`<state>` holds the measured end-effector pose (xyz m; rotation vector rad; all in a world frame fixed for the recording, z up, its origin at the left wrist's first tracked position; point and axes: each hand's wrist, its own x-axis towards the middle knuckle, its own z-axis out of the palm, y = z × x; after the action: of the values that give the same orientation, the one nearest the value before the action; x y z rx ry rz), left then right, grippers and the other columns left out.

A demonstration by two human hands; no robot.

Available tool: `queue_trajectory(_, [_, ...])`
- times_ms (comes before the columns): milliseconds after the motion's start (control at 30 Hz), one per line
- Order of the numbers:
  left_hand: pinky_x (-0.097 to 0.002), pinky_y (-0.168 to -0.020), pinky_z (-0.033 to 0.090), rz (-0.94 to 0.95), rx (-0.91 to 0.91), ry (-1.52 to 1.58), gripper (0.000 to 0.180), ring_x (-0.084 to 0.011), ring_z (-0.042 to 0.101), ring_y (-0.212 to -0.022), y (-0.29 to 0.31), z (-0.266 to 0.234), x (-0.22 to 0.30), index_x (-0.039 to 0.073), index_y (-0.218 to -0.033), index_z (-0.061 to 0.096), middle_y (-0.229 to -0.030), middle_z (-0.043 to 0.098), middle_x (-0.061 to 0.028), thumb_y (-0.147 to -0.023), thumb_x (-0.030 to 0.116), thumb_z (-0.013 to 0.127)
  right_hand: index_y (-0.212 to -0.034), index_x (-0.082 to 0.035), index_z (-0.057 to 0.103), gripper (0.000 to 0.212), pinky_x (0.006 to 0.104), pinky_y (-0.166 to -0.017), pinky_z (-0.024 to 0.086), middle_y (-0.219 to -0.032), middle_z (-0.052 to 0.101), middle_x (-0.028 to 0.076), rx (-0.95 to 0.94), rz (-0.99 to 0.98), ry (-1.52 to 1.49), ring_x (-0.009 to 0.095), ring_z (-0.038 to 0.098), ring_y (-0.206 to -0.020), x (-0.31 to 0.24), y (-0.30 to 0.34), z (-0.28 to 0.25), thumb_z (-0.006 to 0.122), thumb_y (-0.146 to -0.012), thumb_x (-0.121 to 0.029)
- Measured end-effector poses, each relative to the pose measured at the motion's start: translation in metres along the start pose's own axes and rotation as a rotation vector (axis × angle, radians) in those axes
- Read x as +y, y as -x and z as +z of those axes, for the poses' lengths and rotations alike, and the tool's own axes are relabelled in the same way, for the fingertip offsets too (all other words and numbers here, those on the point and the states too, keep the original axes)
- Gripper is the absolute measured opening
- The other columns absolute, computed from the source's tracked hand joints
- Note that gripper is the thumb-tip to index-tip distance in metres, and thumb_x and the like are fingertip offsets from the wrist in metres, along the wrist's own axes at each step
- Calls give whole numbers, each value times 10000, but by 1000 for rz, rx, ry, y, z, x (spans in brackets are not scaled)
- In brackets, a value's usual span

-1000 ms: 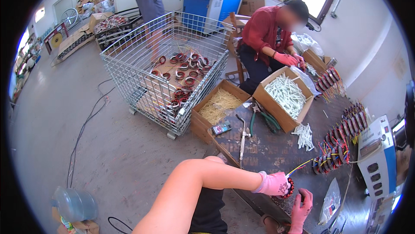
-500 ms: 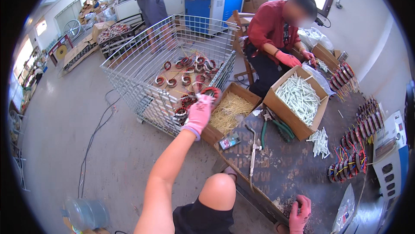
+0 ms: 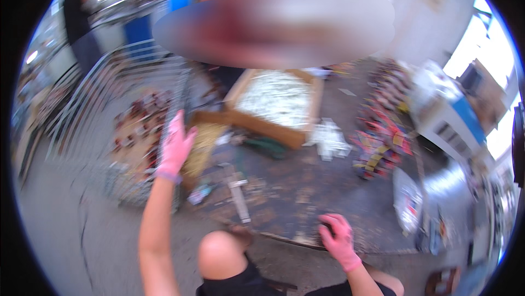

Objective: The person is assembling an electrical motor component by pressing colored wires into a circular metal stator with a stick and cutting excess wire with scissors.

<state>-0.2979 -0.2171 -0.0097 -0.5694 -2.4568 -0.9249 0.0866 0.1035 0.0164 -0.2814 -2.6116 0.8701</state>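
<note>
My left hand (image 3: 176, 151), in a pink glove, is raised at the right side of the wire mesh cage (image 3: 98, 104). Its fingers are stretched apart and hold nothing. Inside the cage lie several ring-shaped motor stators (image 3: 150, 107) with red and dark windings, blurred by motion. At the near edge of the dark table (image 3: 295, 186), my right hand (image 3: 342, 238), gloved alike, is curled closed. A dark patch shows between its thumb and fingers; what it is I cannot make out.
A carton of white sleeves (image 3: 273, 99) stands on the table, with loose white sleeves (image 3: 329, 140) beside it. A box of yellowish strands (image 3: 202, 145) is near the cage. Wired stators in a row (image 3: 377, 132) and a plastic bag (image 3: 407, 200) are at right. A co-worker sits opposite, mostly blurred.
My left hand has let go of the stator it held over the cage, and its fingers have spread. My view has swung right, bringing more of the table and my right forearm into sight.
</note>
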Motion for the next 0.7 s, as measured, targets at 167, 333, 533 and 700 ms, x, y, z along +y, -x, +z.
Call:
queue_trajectory(167, [-371, -943, 501, 122, -257, 709, 771, -247, 581, -1106, 38, -42, 198, 14, -1500, 304, -1358, 507, -165, -881, 173, 735, -1098, -30, 659, 224, 305, -729, 524, -1033, 653, 128, 505, -91, 74, 212, 639, -883, 5, -61, -101, 655, -874, -33])
queue_trajectory(333, [-365, -938, 526, 411, -448, 890, 853, -243, 609, -1118, 107, -43, 318, 42, -1538, 234, -1423, 459, -174, -848, 42, 736, -1154, -98, 644, 266, 421, -864, 476, -1160, 619, 83, 697, -191, 626, 288, 609, -1033, 35, -119, -185, 636, -902, -182])
queue_trajectory(533, [-369, -927, 532, 369, -446, 884, 805, -278, 628, -1084, 142, 12, 333, 7, -1482, 322, -1391, 478, -181, -841, 151, 786, -1019, -3, 690, 461, 368, -722, 526, -780, 700, 134, 121, 566, 216, 255, 682, -746, 69, -177, -235, 627, -864, -432])
queue_trajectory(700, [-371, -866, 557, 436, -302, 709, 765, -292, 641, -1066, 141, 48, 310, 15, -1454, 361, -1360, 512, -183, -821, 106, 782, -783, 24, 705, 467, 354, -623, 489, -673, 667, 110, 18, 539, 70, 206, 636, -633, 99, -207, -216, 662, -791, -441])
